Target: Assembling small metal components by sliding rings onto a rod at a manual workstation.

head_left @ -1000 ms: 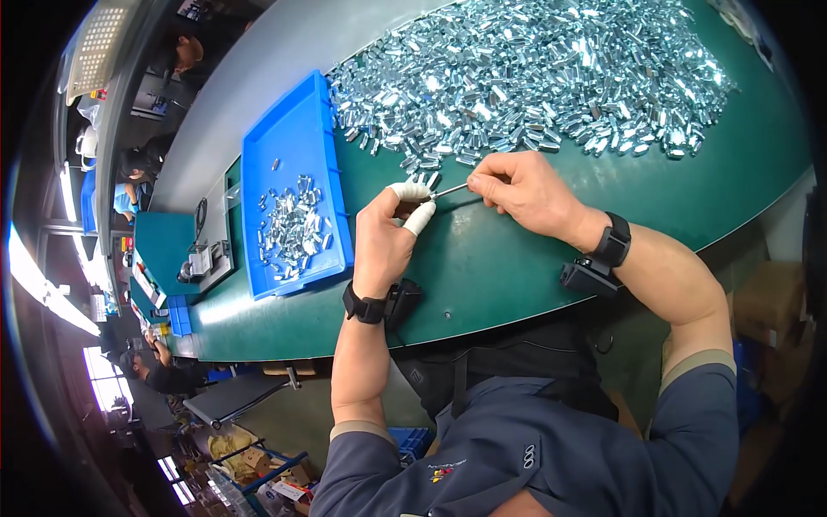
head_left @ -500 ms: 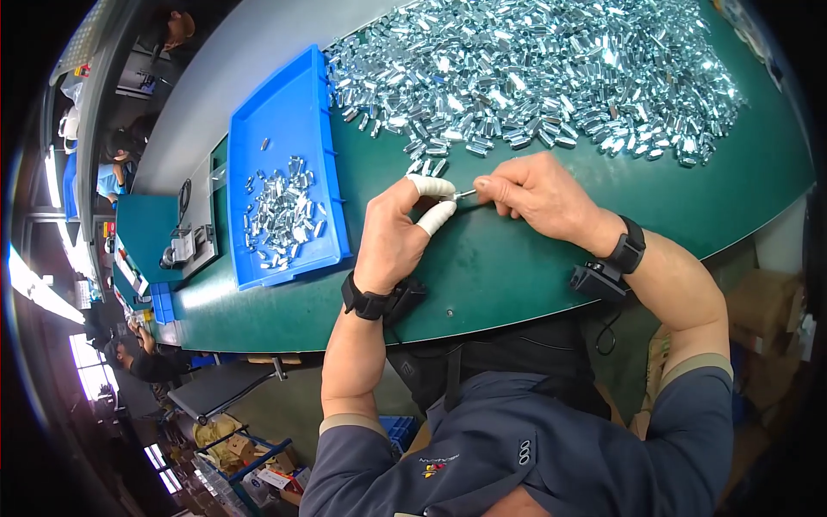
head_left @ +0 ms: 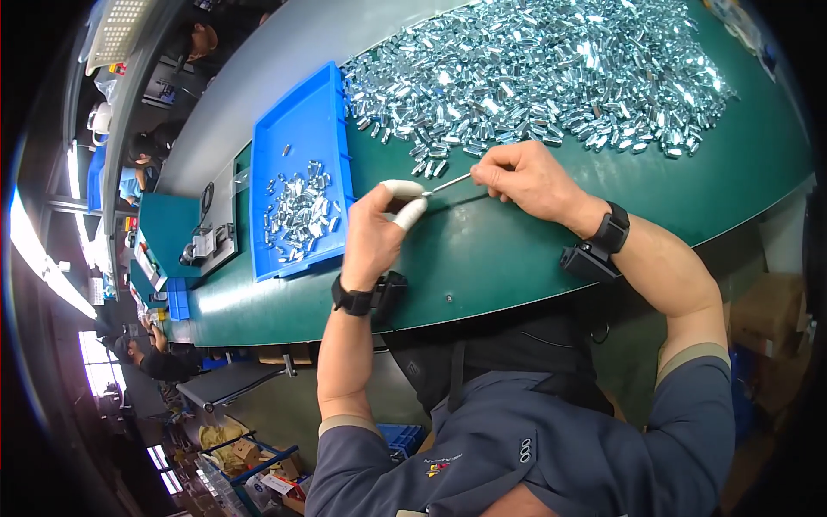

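My left hand [head_left: 372, 237], with white covers on its thumb and forefinger, pinches a small shiny metal piece [head_left: 426, 195] that its fingertips mostly hide. Closed around one end of a thin metal rod [head_left: 452, 182] is my right hand [head_left: 536, 183]. The rod slants between both hands, its left tip at or touching the pinched piece; I cannot tell whether it goes inside. Beyond the hands spreads a large heap of short, faceted metal pieces [head_left: 534, 82]. To the left of my left hand, a blue tray [head_left: 297, 108] holds a smaller pile of similar metal pieces [head_left: 301, 207].
The hands are over a green tabletop [head_left: 517, 258] with a curved-looking front edge. Past the tray stand a metal fixture [head_left: 207, 244] and a small blue bin [head_left: 177, 299]. Other people work at the far left. Cardboard boxes [head_left: 767, 314] stand at the right.
My hands have drawn apart, the left one moving left. More of the rod shows between them. The tray and heap sit slightly shifted in view.
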Available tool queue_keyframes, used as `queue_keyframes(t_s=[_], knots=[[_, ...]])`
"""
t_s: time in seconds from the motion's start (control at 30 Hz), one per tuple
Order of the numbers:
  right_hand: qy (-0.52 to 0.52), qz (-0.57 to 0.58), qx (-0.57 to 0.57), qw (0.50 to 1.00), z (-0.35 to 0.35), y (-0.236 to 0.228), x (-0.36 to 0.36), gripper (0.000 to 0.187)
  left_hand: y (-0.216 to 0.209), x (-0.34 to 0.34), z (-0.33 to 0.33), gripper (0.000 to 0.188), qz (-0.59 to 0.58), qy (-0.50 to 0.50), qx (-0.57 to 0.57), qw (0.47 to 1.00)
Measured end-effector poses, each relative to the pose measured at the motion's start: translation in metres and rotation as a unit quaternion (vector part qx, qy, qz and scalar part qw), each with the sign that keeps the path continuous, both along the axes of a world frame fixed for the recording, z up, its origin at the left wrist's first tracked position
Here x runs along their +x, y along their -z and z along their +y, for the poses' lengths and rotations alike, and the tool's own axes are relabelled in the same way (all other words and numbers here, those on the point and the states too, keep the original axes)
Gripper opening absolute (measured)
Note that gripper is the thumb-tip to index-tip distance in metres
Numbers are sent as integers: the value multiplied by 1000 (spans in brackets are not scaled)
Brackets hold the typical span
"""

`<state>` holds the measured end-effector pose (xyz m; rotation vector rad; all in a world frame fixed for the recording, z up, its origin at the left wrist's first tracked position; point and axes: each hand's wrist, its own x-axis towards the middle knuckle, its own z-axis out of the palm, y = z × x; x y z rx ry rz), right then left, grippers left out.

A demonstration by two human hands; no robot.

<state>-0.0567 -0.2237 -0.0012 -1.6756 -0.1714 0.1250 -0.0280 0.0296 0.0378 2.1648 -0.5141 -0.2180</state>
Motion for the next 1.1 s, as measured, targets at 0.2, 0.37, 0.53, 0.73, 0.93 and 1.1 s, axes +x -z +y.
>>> queue_keyframes(t_s=[0.2, 0.37, 0.53, 0.73, 0.93, 1.1], knots=[[42, -15, 48, 998, -2, -5, 0, 29, -33, 32, 83, 23, -216, -140, 82, 963], [50, -30, 58, 997, -5, -10, -3, 29, -35, 37, 59, 27, -302, -113, 120, 939], [52, -27, 47, 997, -3, -5, 2, 29, 7, 46, 4, 29, -215, 30, 164, 962], [46, -22, 76, 996, -4, -2, 1, 28, 12, 44, -27, 24, -203, 52, 219, 953], [66, -48, 80, 993, 2, 3, 2, 32, 13, 36, -18, 20, -50, 2, 116, 992], [37, -34, 32, 998, -3, 1, 2, 28, 21, 26, -14, 18, 135, -85, -186, 970]])
